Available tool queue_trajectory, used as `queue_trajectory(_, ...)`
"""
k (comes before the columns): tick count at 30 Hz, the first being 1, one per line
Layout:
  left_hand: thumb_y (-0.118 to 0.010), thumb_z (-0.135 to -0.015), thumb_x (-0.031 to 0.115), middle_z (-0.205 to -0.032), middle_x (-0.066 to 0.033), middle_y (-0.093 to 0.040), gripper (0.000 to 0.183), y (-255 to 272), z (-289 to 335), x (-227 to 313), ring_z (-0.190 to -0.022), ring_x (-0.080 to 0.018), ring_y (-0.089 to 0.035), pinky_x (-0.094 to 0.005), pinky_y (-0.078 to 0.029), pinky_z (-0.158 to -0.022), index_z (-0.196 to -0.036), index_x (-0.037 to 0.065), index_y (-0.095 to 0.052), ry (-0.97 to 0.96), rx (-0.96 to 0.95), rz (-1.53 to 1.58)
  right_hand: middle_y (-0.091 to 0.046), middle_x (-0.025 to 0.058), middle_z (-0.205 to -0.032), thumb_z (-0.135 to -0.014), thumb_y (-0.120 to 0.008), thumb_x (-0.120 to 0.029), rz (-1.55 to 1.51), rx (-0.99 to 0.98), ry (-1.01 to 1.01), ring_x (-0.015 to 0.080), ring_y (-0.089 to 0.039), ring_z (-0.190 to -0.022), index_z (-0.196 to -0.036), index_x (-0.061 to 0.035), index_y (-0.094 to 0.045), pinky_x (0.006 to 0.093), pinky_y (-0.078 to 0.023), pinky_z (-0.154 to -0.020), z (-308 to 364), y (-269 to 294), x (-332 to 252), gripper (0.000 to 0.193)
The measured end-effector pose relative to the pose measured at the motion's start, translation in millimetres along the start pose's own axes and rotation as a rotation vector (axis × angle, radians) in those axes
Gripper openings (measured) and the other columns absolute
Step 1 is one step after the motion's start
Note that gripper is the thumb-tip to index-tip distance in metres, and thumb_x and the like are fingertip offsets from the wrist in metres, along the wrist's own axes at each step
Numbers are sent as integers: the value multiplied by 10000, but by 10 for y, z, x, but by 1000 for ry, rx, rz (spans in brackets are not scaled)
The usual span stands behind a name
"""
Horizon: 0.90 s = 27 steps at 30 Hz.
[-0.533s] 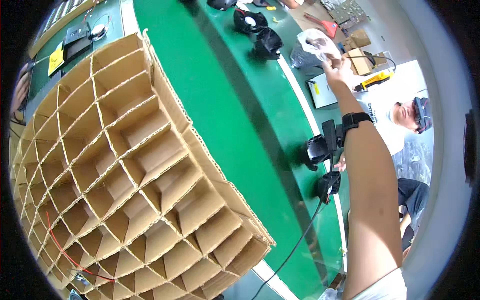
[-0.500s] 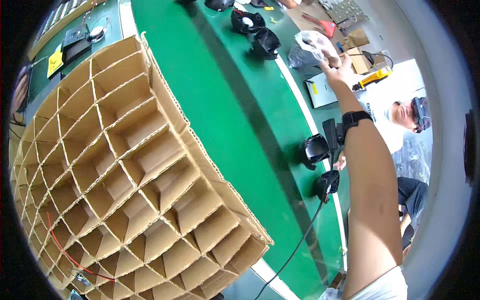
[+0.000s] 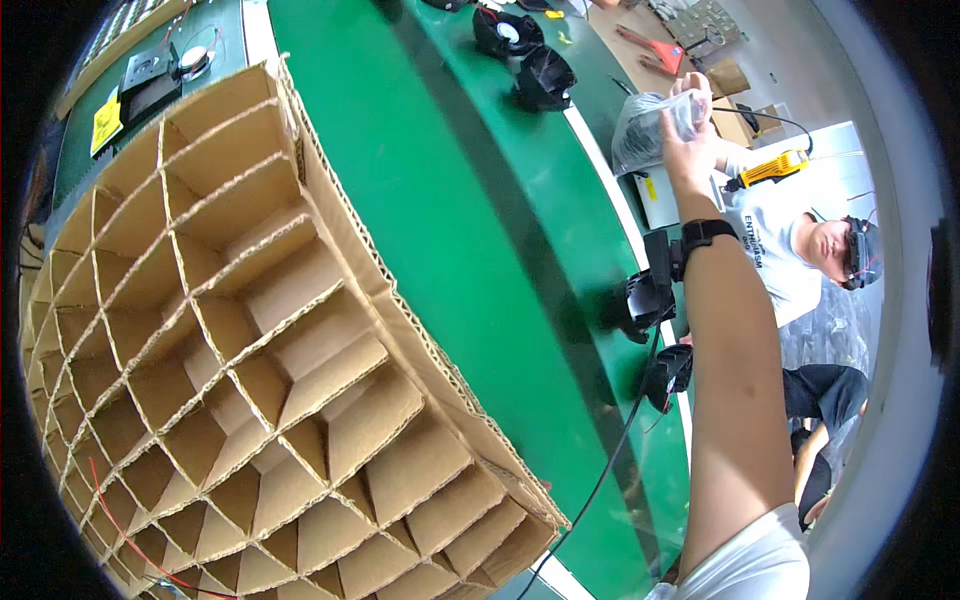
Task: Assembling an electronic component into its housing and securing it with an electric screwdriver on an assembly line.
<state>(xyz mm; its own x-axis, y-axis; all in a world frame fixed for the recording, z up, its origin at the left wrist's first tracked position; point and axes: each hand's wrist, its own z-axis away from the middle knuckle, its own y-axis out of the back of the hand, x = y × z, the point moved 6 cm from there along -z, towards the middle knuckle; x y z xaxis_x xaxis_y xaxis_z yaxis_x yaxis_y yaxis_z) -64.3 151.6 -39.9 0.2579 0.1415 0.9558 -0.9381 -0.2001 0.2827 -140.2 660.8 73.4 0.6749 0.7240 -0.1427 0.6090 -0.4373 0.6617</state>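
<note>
My right hand (image 3: 688,150) is stretched out over the far right side of the belt, with a black band on the wrist. Its fingers are closed on a clear plastic bag (image 3: 640,135) with something greyish inside that I cannot make out. Pale skin also shows at the bag's upper end; whose fingers these are is unclear. A large cardboard box (image 3: 340,235) with a grid of cardboard dividers (image 3: 215,345) fills the left and lower part of the view. My left hand is not in view.
Black rounded housings (image 3: 545,78) stand on the green belt (image 3: 450,250), others near my forearm (image 3: 735,380). A black cable (image 3: 610,470) runs beside it. A person (image 3: 790,250) in a white shirt is across the belt, near a yellow tool (image 3: 775,168). A red wire (image 3: 120,530) crosses the dividers.
The plastic bag and my right hand have moved slightly right and down, and the hand has turned about the bag. The box appears closer and shifted in the view.
</note>
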Motion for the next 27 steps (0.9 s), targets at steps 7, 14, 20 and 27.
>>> queue_trajectory(7, -569, -846, -49, -1280, -203, -583, 415, -32, -207, 278, -1232, -371, -528, -468, -407, -1073, -1250, 33, -617, 69, -186, -6, -706, 234, -900, -976, -597, -338, 99, -226, -186, 395, -696, -884, -1023, -3, -687, 459, -518, -825, 8, 152, 288, 349)
queue_trajectory(14, -593, -802, -66, -1124, -184, -659, 447, -447, -64, -65, -973, -347, -641, -444, -513, -882, -1240, 18, -613, -241, 165, -391, -620, 102, -698, -970, -646, -287, -196, -138, -343, 172, -576, -635, -834, 11, -577, 364, -512, -583, 231, 1108, -126, 335)
queue_trajectory(20, -548, -891, -28, -1094, -208, -658, 325, -5, 44, 57, -1011, -373, -633, -430, -497, -927, -1205, -25, -628, -288, 433, 140, -647, 70, -750, -982, -647, -258, -427, -216, -547, 103, -539, -631, -783, -4, -535, 300, -500, -485, 1346, 2223, -893, 342)
queue_trajectory(27, -430, -1009, -12, -1332, -113, -559, 363, -64, 846, 51, -1204, -205, -526, -349, -396, -1070, -1363, -16, -512, 48, 470, 642, -715, 97, -902, -1016, -631, -217, -617, -306, -781, 89, -646, -797, -754, -72, -431, 254, -522, -570, 2425, 3750, -2124, 360)
